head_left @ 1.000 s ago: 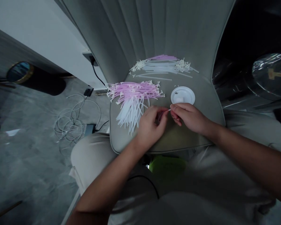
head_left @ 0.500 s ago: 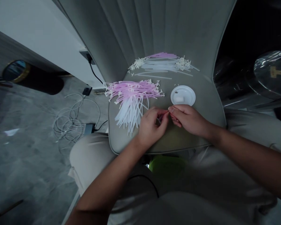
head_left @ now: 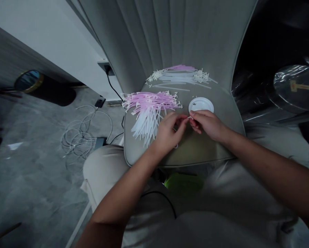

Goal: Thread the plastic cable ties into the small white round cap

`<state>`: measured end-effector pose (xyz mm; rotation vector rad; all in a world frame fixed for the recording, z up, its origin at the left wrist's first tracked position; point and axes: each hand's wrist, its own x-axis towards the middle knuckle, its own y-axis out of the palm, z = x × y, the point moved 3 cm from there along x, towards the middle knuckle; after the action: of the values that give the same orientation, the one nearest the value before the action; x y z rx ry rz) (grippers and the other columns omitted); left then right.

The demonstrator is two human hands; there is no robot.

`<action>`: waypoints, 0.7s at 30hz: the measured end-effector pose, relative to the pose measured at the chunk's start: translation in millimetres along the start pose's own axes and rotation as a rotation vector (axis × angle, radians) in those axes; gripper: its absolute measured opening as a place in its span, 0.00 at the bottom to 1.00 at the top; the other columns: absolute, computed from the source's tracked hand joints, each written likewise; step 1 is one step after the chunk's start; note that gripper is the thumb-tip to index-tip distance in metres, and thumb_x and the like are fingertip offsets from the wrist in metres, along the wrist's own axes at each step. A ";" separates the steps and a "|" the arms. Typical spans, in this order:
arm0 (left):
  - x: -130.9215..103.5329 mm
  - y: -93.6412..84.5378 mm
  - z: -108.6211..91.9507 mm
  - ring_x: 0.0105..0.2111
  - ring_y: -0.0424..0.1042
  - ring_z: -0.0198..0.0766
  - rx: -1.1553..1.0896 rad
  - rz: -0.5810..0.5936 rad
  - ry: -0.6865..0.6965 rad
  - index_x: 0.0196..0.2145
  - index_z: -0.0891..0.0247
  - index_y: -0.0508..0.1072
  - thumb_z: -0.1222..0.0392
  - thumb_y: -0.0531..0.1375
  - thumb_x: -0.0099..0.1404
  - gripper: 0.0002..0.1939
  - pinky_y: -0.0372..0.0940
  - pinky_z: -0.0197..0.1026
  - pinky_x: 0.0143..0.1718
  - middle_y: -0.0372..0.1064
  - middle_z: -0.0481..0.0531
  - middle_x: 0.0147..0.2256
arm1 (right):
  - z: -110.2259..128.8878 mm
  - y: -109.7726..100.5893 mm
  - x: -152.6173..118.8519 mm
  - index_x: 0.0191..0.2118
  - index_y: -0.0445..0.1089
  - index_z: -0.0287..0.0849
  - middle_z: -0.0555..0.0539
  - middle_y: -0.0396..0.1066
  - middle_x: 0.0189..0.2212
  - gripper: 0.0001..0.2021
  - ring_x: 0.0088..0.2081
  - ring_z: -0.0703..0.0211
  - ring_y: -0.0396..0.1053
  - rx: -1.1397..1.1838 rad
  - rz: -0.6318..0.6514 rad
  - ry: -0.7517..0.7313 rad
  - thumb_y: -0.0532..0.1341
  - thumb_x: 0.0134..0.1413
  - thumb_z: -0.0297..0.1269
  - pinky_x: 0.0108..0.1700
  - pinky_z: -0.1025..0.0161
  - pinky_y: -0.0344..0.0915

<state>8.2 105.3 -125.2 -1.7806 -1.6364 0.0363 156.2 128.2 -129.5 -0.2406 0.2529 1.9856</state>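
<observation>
My left hand (head_left: 168, 132) pinches a thin plastic tube between thumb and forefinger; a pale bit of it (head_left: 176, 146) shows below the palm. Right across from it, my right hand (head_left: 207, 124) is closed, thumb pressed on the fingers. Between the two sets of fingertips shows a small white piece (head_left: 190, 117), too small to make out fully. Left of my hands lies a pile of pink tubes (head_left: 154, 100) with white end pieces, over a bundle of white tubes (head_left: 146, 124). A white round dish (head_left: 201, 103) sits just beyond my right hand, partly covered by it.
Everything lies on a grey padded chair seat (head_left: 221, 103). Near its backrest are loose white tubes (head_left: 177, 76), pink tubes (head_left: 181, 68) and small white connectors (head_left: 202, 75). A wall socket with a plug (head_left: 108, 69) and coiled cables (head_left: 78, 137) are at the left.
My hands have parted slightly at the fingertips, and the small white piece now shows between them. The view has shifted a little.
</observation>
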 end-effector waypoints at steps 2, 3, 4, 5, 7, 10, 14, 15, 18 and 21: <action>-2.7 -1.5 -0.9 0.30 0.66 0.33 0.004 0.013 -0.009 0.38 0.63 0.72 0.60 0.58 0.66 0.05 0.62 0.37 0.34 0.68 0.48 0.30 | 0.3 0.3 -2.1 0.20 0.59 0.41 0.55 0.55 0.15 0.22 0.16 0.70 0.54 -0.006 0.007 -0.016 0.54 0.62 0.48 0.21 0.66 0.49; -4.5 -1.9 -1.2 0.30 0.66 0.33 0.009 0.019 -0.014 0.37 0.63 0.72 0.61 0.58 0.66 0.04 0.62 0.38 0.34 0.68 0.48 0.30 | 0.0 1.1 -3.4 0.20 0.59 0.41 0.55 0.55 0.15 0.22 0.16 0.69 0.54 -0.005 0.016 -0.023 0.54 0.62 0.48 0.21 0.66 0.49; -6.3 -2.1 -1.4 0.30 0.66 0.33 0.012 0.021 -0.018 0.36 0.63 0.72 0.61 0.58 0.66 0.04 0.62 0.38 0.34 0.68 0.48 0.29 | -0.4 2.3 -4.6 0.20 0.59 0.41 0.55 0.55 0.15 0.22 0.16 0.69 0.54 -0.001 0.025 -0.028 0.54 0.62 0.48 0.21 0.66 0.49; -7.8 -2.1 -1.5 0.30 0.66 0.33 0.014 0.020 -0.022 0.35 0.63 0.72 0.62 0.58 0.65 0.03 0.62 0.38 0.34 0.68 0.48 0.29 | -0.8 3.5 -5.6 0.20 0.58 0.41 0.55 0.55 0.15 0.22 0.16 0.69 0.54 0.007 0.032 -0.031 0.54 0.62 0.48 0.21 0.66 0.49; -9.9 -1.5 -1.6 0.30 0.66 0.33 0.007 0.001 -0.030 0.34 0.62 0.71 0.63 0.58 0.65 0.03 0.62 0.37 0.34 0.68 0.48 0.29 | -1.6 6.2 -6.7 0.20 0.58 0.41 0.55 0.55 0.16 0.22 0.17 0.70 0.54 0.036 0.037 -0.033 0.55 0.61 0.49 0.21 0.66 0.50; -10.2 -0.6 -1.7 0.29 0.65 0.33 -0.019 -0.049 -0.040 0.33 0.62 0.70 0.64 0.58 0.63 0.01 0.62 0.37 0.33 0.68 0.47 0.29 | -1.6 9.3 -6.8 0.21 0.58 0.41 0.56 0.54 0.17 0.21 0.17 0.70 0.54 0.057 0.036 -0.031 0.55 0.61 0.49 0.20 0.66 0.50; -8.6 0.3 -3.1 0.29 0.65 0.33 -0.043 -0.075 -0.041 0.32 0.62 0.69 0.65 0.58 0.62 0.01 0.62 0.37 0.33 0.66 0.46 0.28 | 0.6 10.4 -7.0 0.21 0.57 0.42 0.56 0.54 0.18 0.21 0.16 0.70 0.54 0.025 0.027 -0.037 0.55 0.61 0.48 0.20 0.67 0.51; -8.3 0.3 -3.6 0.29 0.65 0.33 -0.047 -0.079 -0.043 0.32 0.62 0.69 0.65 0.58 0.62 0.02 0.62 0.37 0.32 0.66 0.46 0.27 | 1.0 10.3 -7.2 0.21 0.57 0.42 0.56 0.54 0.18 0.21 0.16 0.71 0.54 0.017 0.025 -0.035 0.55 0.61 0.47 0.20 0.67 0.51; -8.2 0.6 -4.7 0.28 0.65 0.32 -0.058 -0.092 -0.057 0.31 0.61 0.70 0.65 0.59 0.62 0.02 0.62 0.37 0.32 0.66 0.46 0.27 | 1.3 10.5 -8.2 0.21 0.57 0.42 0.56 0.54 0.18 0.20 0.17 0.71 0.55 -0.004 0.029 -0.032 0.53 0.63 0.44 0.20 0.66 0.50; -8.2 0.6 -4.9 0.28 0.65 0.32 -0.072 -0.098 -0.072 0.31 0.62 0.70 0.65 0.59 0.62 0.02 0.62 0.37 0.31 0.66 0.45 0.26 | 0.3 11.2 -8.8 0.22 0.57 0.42 0.56 0.54 0.18 0.19 0.17 0.71 0.54 -0.018 0.034 -0.044 0.53 0.63 0.43 0.20 0.66 0.51</action>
<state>9.4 95.8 -125.3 -1.7682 -1.7955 -0.0035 149.6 116.1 -125.9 -0.2047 0.2117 2.0249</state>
